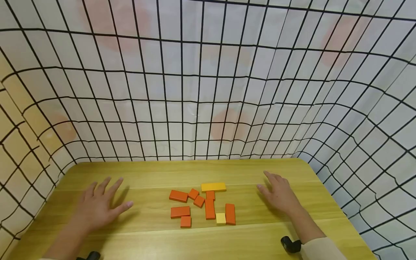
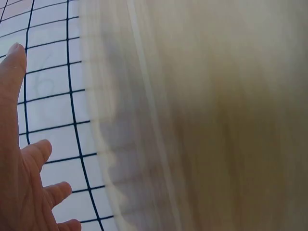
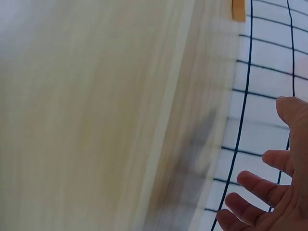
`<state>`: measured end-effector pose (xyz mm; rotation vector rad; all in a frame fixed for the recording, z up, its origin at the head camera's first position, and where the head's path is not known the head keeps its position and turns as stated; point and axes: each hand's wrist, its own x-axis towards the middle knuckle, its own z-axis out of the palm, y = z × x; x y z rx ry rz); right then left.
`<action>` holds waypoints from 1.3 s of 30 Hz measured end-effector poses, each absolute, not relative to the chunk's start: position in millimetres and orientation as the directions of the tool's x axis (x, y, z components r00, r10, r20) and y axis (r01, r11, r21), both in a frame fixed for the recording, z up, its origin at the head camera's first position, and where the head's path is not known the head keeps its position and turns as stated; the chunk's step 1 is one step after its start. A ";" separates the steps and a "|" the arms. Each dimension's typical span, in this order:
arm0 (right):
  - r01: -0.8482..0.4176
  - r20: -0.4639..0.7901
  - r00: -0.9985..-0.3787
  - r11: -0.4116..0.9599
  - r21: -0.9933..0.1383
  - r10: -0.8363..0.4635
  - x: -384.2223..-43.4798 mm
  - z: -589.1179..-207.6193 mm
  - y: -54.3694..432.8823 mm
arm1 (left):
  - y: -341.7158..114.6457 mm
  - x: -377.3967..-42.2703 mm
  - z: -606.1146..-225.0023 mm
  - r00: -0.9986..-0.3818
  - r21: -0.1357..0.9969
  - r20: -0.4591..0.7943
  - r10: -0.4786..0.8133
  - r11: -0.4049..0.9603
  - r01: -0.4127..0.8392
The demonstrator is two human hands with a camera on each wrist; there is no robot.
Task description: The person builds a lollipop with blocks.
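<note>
In the head view, several flat blocks lie in a loose group on the wooden table. A long yellow block [image 1: 213, 187] is at the back, with a small orange block [image 1: 210, 195] and a longer orange block [image 1: 209, 209] in front of it. A small pale yellow block [image 1: 220, 219] sits beside an upright-lying orange block [image 1: 230, 214]. Farther left are more orange blocks [image 1: 178, 196], large and small. My left hand [image 1: 98, 206] is left of the group with fingers spread, holding nothing. On the other side, my right hand [image 1: 278, 193] hovers with fingers loosely extended and holds nothing.
A black grid net [image 1: 191, 86] over a white sheet stands behind the table [image 1: 146, 245] and along both sides. Black wrist-worn devices show near both wrists, one by the right sleeve [image 1: 320, 249]. In the right wrist view an orange-yellow block [image 3: 238, 10] shows at the top.
</note>
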<state>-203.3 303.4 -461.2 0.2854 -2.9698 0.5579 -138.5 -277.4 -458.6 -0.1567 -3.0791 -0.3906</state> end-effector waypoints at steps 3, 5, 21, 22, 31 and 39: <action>-0.196 0.115 -0.980 0.905 -0.377 -0.164 -201.8 -460.3 293.5 | -271.9 -138.4 -459.5 -0.993 0.255 0.054 0.108 0.960 0.118; -0.193 0.103 -0.981 0.902 -0.385 -0.166 -201.3 -459.4 286.6 | -268.2 -138.5 -460.6 -0.991 0.253 0.061 0.116 0.959 0.128; -0.187 -0.019 -0.973 0.827 -0.530 -0.232 -190.7 -466.7 235.8 | -222.5 -145.9 -461.6 -0.977 0.308 0.077 0.197 0.928 0.211; -0.188 -0.020 -0.972 0.826 -0.531 -0.234 -190.3 -467.4 233.8 | -219.8 -146.4 -461.7 -0.976 0.314 0.079 0.202 0.925 0.216; -0.214 -0.034 -0.960 0.811 -0.545 -0.277 -199.9 -468.8 214.8 | -207.2 -146.9 -469.5 -0.974 0.343 0.066 0.217 0.912 0.227; -0.252 -0.074 -0.943 0.841 -0.479 -0.325 -221.3 -463.8 195.4 | -202.2 -148.3 -471.6 -0.971 0.354 0.073 0.227 0.905 0.238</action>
